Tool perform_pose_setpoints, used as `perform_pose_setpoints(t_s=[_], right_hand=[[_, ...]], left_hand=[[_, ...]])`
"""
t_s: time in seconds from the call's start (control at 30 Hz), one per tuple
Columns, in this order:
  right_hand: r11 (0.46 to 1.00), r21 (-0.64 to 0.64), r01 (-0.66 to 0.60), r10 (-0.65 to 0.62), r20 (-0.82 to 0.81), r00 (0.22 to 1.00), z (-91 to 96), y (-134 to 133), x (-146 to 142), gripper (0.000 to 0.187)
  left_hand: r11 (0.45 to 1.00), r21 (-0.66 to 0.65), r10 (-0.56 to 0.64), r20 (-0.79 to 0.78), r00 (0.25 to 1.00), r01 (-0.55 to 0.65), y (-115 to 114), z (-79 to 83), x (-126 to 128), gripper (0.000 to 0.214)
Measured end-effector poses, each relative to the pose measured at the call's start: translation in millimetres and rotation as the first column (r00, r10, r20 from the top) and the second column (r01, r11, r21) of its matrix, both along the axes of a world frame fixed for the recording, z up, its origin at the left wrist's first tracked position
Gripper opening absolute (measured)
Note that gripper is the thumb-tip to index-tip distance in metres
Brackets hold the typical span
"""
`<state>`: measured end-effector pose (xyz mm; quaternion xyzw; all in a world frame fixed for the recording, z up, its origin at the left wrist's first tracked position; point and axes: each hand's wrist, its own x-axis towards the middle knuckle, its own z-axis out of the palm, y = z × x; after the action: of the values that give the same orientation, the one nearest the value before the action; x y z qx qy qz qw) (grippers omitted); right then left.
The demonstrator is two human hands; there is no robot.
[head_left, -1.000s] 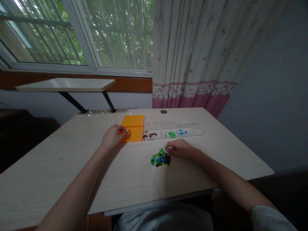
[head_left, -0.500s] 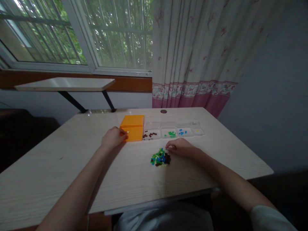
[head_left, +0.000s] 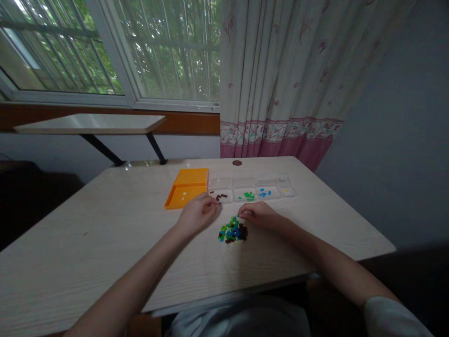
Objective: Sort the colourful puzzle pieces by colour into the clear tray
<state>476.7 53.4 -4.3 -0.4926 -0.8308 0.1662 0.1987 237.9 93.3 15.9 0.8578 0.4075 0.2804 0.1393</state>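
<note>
Here's the counter (head_left: pixel 105 229), and the box (head_left: pixel 191 177) holds the left of the group, two little pieces (head_left: pixel 184 193) in its front half! Just right of it runs the compartment tray (head_left: pixel 245 183), bricks (head_left: pixel 249 196) along its front row. Before the tray, nearer the person, the pile (head_left: pixel 233 230)! Left hand (head_left: pixel 197 213) beyond it to the left, right hand (head_left: pixel 257 213) at its far right edge. Behind: window (head_left: pixel 171 56) left, curtain (head_left: pixel 277 84) right, shelf (head_left: pixel 93 123) raised over the back-left corner.

Pale tbl (head_left: pixel 87 262) holds orange box (head_left: pixel 191 177), clear tray (head_left: pixel 244 181) & pile of multicol. pcs (head_left: pixel 233 230).
</note>
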Motion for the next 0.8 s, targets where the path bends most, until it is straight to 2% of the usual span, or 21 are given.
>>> perform_pose_setpoints(t_s=[0.1,0.2,0.47,0.8], right_hand=[[0.997,0.066,-0.026,0.028,-0.039,0.999,-4.3,-1.1,-2.5,0.021],[0.992,0.121,-0.045,0.053,-0.056,0.997,-6.1,-2.1,-5.3,0.021],[0.995,0.095,-0.030,0.036,-0.062,0.997,-1.9,-5.0,-11.3,0.020],[0.995,0.094,-0.017,0.024,-0.069,0.997,-2.8,-5.7,-13.6,0.020]], left_hand=[[0.990,-0.040,-0.138,0.018,0.990,0.139,-15.1,-6.1,17.4,0.016],[0.978,-0.050,-0.200,0.029,0.979,0.201,-20.1,-10.4,22.9,0.013],[0.968,-0.064,-0.240,0.049,0.970,0.242,-17.4,-13.2,22.3,0.012],[0.971,-0.055,-0.231,0.067,0.971,0.235,-17.0,-15.7,24.4,0.010]])
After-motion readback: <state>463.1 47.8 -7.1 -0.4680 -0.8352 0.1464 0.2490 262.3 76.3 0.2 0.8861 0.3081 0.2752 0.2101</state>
